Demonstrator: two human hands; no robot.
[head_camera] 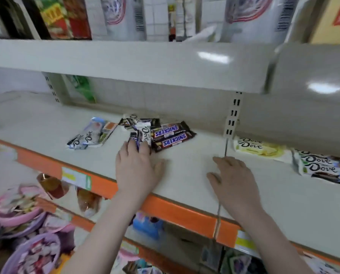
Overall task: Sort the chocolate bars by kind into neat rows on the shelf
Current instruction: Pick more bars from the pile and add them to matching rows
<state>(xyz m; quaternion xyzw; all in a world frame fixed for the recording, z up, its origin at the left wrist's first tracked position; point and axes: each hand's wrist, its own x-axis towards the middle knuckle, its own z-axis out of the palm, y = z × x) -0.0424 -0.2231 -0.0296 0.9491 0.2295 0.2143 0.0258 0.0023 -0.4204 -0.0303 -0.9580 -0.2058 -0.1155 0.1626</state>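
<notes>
The cream-coloured metal shelf (185, 165) is lying open across its middle, with bare room between the central heap of bars and the two Dove groups at the right. Its orange front edge strip (175, 211) is running diagonally under both wrists.

The left hand (137, 167) is lying palm down on the shelf, fingers spread and released, its fingertips touching the near end of a white Dove bar with dark print (143, 133) and a purple-and-black wrapped bar (135, 140) in the heap. Two brown Snickers bars (171, 138) are lying side by side just right of that, touching the heap. More dark wrappers behind the white Dove bar are overlapping and hard to tell apart.

Left of the heap, apart from it, pale blue-and-silver Dove bars (86, 138) are sitting together with an orange-patched wrapper (108, 129) tucked against them.

The right hand (232, 178) is hovering flat and open over the bare shelf, grasping nothing, well apart from the bars.

At the right, past the slotted upright post (232, 115), pale yellow Dove bars (260, 149) are stacked, and beside them white-and-dark Dove bars (323, 167) are being cut off by the frame edge. The overhanging upper shelf (145, 62) is shading the back. Goods below are blurred.
</notes>
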